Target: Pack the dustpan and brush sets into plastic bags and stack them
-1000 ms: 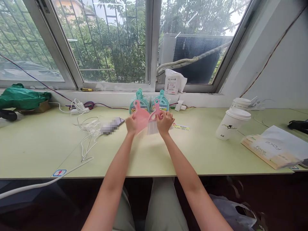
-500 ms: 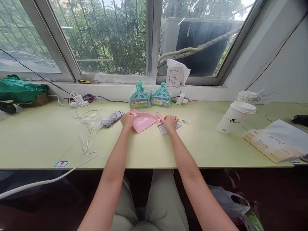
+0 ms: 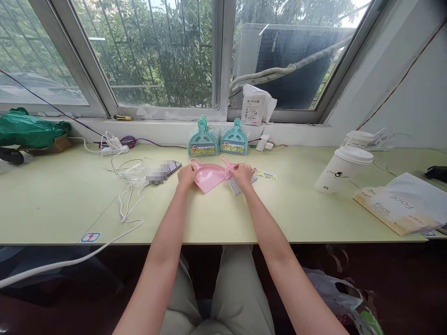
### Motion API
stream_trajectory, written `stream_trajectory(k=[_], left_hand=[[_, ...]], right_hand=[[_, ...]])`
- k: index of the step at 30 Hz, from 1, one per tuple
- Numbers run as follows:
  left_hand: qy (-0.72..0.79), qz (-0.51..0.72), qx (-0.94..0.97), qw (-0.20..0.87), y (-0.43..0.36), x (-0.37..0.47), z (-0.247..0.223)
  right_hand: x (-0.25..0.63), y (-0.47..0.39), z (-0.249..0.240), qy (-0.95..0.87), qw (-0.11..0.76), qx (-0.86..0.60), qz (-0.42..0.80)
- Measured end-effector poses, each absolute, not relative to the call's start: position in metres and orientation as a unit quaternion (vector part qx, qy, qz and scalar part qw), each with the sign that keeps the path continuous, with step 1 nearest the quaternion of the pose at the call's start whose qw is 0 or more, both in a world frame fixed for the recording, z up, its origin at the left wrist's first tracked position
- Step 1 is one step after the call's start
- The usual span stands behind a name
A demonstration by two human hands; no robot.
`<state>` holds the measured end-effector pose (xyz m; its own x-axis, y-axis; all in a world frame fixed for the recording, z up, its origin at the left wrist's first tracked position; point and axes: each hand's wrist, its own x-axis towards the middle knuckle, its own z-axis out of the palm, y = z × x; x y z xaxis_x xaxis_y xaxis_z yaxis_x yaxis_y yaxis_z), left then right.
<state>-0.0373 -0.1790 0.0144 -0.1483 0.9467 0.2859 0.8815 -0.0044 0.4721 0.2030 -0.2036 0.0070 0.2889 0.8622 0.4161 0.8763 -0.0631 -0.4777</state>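
Observation:
A pink dustpan lies on the table in front of me, and my left hand grips its left edge near the handle. My right hand is closed on a small pink hand brush with pale bristles, which show below the fingers. The brush's head meets the right edge of the dustpan. Just right of my right hand lies a yellow printed label strip. Behind, two stacks of teal dustpan sets in clear wrap lean against the sill.
On the left are a phone, white cables and a power strip. White paper cups and a tissue pack stand to the right. A white paper bag sits on the sill.
My right hand has moved the brush left, up against the dustpan's edge. The left hand and dustpan have shifted slightly to the right.

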Motion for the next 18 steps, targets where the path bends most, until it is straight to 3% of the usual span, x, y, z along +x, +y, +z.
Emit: stream_trajectory(k=[5, 7, 11, 16, 18], left_hand=[[0.499, 0.228, 0.737, 0.394, -0.193, -0.019, 0.027], [0.424, 0.188, 0.753, 0.466, -0.198, -0.013, 0.031], [0.435, 0.238, 0.761, 0.419, -0.196, -0.014, 0.035], [0.586, 0.434, 0.666, 0.156, -0.181, -0.026, 0.028], [0.600, 0.415, 0.649, 0.216, -0.175, -0.026, 0.020]], right_hand=[[0.182, -0.208, 0.006, -0.699, 0.283, -0.656, 0.025], [0.178, -0.209, 0.006, -0.728, 0.276, -0.628, 0.026], [0.180, -0.211, 0.010, -0.731, 0.277, -0.622, 0.048], [0.181, -0.215, 0.014, -0.727, 0.280, -0.624, 0.057], [0.179, -0.215, 0.013, -0.731, 0.281, -0.620, 0.053]])
